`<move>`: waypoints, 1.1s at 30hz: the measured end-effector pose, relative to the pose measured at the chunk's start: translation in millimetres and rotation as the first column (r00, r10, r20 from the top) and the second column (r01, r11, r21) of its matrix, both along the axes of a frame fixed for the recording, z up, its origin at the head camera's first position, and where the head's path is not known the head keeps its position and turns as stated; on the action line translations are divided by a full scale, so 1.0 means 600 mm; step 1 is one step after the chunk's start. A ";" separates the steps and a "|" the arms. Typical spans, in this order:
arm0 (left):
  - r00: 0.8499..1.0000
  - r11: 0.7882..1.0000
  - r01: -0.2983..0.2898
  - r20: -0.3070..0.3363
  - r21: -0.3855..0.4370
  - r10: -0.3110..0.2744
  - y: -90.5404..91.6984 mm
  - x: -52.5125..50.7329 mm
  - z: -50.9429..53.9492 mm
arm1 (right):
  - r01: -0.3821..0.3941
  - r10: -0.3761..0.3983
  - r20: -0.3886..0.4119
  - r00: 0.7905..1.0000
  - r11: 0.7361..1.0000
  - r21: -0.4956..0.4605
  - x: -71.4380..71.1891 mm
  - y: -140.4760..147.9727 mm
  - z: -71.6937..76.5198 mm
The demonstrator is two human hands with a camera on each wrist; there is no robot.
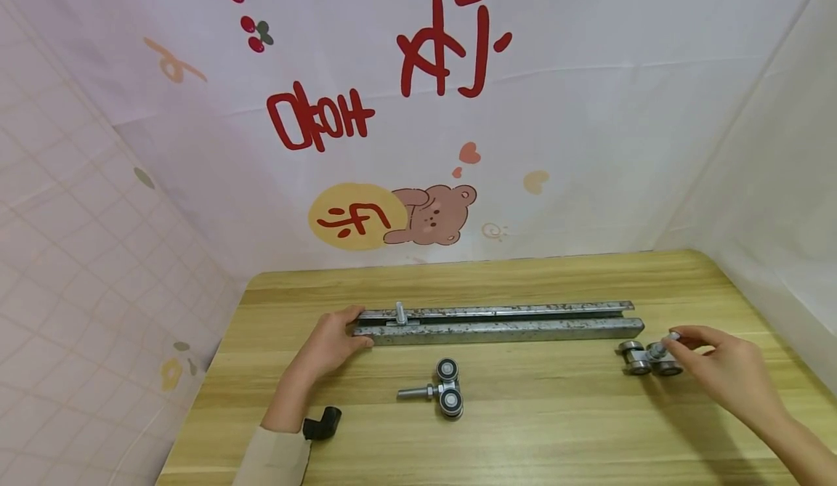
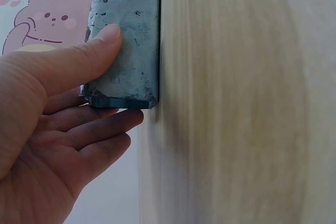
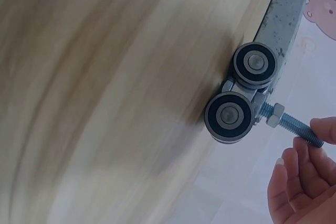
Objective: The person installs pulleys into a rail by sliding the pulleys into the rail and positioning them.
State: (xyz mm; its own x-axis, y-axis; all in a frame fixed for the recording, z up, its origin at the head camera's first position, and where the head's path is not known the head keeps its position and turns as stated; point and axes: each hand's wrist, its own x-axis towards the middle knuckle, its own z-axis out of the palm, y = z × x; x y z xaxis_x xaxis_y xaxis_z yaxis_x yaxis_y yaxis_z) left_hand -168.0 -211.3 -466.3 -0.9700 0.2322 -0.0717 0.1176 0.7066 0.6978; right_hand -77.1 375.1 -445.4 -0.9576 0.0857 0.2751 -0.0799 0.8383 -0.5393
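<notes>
Across the table (image 1: 536, 420), in the head view, a loose roller (image 1: 447, 391) lies just on the near side of a long rail (image 1: 497, 331), between the two hands. A black elbow pipe (image 1: 323, 423) sits beside the left sleeve (image 1: 275, 457). Behind stands a white cloth (image 1: 621, 108) printed with red lettering and a bear (image 1: 434, 217). The rail is grey, spotted metal with a slot along its top, and an upright bolt (image 1: 401, 312) rises from the slot near its left end. The left hand (image 1: 329, 337) grips that end; the right hand (image 1: 726, 362) pinches a held roller (image 1: 644, 360) just beside the right end, on the near side.

From the left wrist, the rail's side shows dark pits and scuffs. The thumb presses flat on that side, the index finger goes behind the metal, and the other fingers, slightly parted, reach past the cut end.

From the right wrist, the held roller has dark-faced wheels, a nut (image 3: 275, 115) and a threaded stem (image 3: 296, 127). Thumb and fingertips pinch the stem's tip; the remaining fingers are bent. Whether its wheels touch the table, I cannot tell.
</notes>
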 end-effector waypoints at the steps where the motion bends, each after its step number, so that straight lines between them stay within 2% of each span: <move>1: 1.000 1.000 0.001 -0.001 -0.001 -0.001 0.000 0.000 0.000 | 0.003 -0.003 0.001 1.000 1.000 0.005 -0.001 0.001 0.001; 6: 1.000 1.000 -0.002 -0.006 -0.009 0.001 -0.001 0.002 0.001 | 0.011 -0.011 0.012 1.000 0.999 0.040 -0.003 0.010 0.006; 15: 1.000 1.000 -0.006 -0.001 0.000 0.006 -0.001 0.002 -0.003 | 0.002 0.000 -0.015 1.000 0.995 0.105 -0.005 0.023 0.007; 24: 1.000 1.000 -0.009 0.007 0.015 0.009 -0.002 0.004 -0.003 | -0.013 0.025 -0.103 0.994 0.993 0.117 -0.013 0.035 0.007; 33: 1.000 1.000 -0.004 0.002 0.017 0.004 0.000 0.003 -0.006 | 0.004 0.006 -0.068 0.998 0.990 0.144 -0.026 0.051 0.008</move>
